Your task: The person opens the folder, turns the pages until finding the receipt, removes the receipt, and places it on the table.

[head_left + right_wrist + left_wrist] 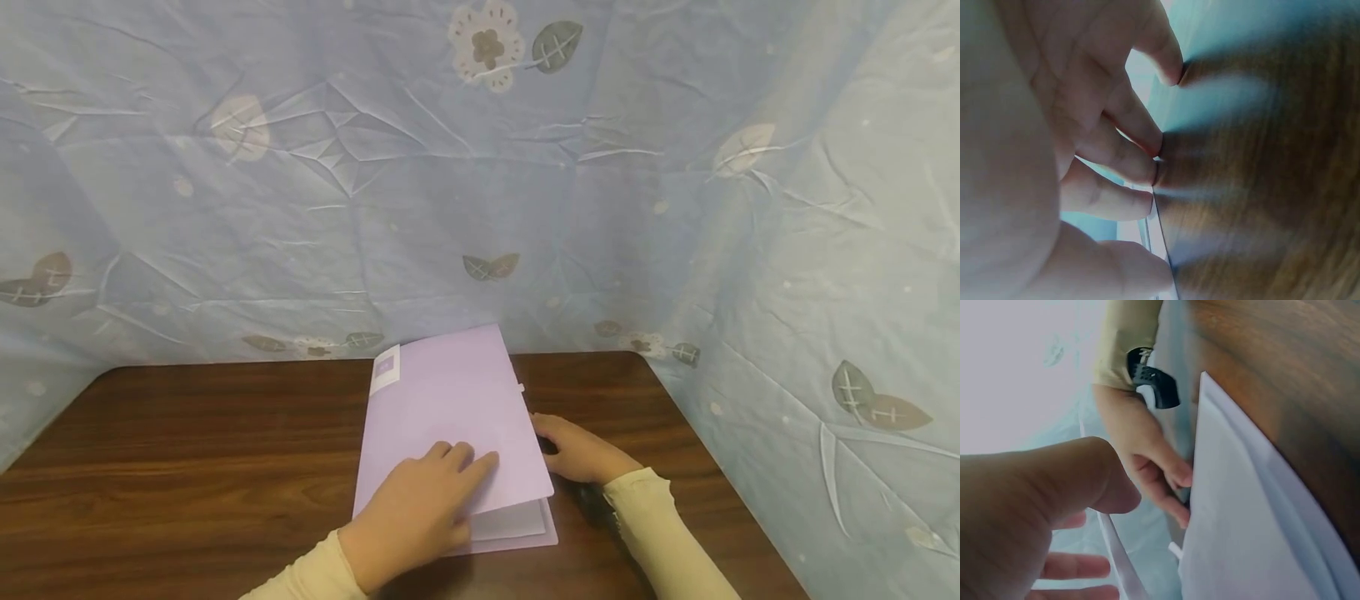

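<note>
Folder (pixel 450 408): lilac, lower middle of the head frame, lying lengthwise on the counter (pixel 187 467), its far end close to the cloth (pixel 420 233); the front cover stands a little raised along the near edge.
Sheets (pixel 510 522): white, showing in the gap under that cover, at the folder's lower right corner.
Sticker (pixel 386 369): white with a purple square, at the folder's upper left corner.
Tab (pixel 521 387): small and white, jutting from the folder's right edge.
Left hand (pixel 416 508): lower middle, lying over the folder's near left part, fingers spread and pointing up and right across the cover.
Right hand (pixel 581 450): right of the folder, just beside its right edge; in the right wrist view the fingers are apart, tips down at the counter. Whether they touch the folder, I cannot tell.
Sleeves (pixel 663 533): pale yellow, entering from the bottom of the head frame.
Black device (pixel 1155 384): at the right wrist, upper middle of the left wrist view.
Cloth: pale blue with leaves and flowers, filling the upper part and right side of the head frame.
</note>
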Available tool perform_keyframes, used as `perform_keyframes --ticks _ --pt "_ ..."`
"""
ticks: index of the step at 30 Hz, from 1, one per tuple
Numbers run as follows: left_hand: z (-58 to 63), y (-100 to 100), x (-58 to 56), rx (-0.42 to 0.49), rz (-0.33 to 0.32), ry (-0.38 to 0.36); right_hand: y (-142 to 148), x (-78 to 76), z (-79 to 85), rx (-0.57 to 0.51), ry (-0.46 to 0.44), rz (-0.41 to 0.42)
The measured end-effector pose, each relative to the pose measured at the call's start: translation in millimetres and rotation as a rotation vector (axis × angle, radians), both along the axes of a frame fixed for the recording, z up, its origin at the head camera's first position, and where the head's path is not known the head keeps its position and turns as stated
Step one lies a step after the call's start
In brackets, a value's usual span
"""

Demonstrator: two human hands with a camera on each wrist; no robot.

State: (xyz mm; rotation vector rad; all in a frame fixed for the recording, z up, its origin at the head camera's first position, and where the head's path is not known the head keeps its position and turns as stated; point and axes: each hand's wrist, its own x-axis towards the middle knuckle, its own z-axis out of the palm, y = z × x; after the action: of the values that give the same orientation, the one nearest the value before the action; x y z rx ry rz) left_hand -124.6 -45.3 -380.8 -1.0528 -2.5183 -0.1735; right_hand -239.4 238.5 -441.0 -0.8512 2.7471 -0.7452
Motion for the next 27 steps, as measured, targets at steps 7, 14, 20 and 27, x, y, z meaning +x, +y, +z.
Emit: perform_keyframes --ticks 7,14,20,27 --pt "15.7 -17 1.3 0.051 -0.051 -0.107 1 -3.4 -3.0 0.020 0.019 0.028" --pt "25.1 -34 2.6 0.147 -0.044 -0.111 0 -1.3 -1.4 0.046 -0.003 0.010" --pt "32.2 -44 1.9 0.128 -0.075 0.010 -1 0.4 -2.0 0.071 -0.012 -0.023" --pt "41.0 -58 -0.6 0.129 -0.153 0.177 -2 1.1 0.1 0.093 -0.008 -0.030"
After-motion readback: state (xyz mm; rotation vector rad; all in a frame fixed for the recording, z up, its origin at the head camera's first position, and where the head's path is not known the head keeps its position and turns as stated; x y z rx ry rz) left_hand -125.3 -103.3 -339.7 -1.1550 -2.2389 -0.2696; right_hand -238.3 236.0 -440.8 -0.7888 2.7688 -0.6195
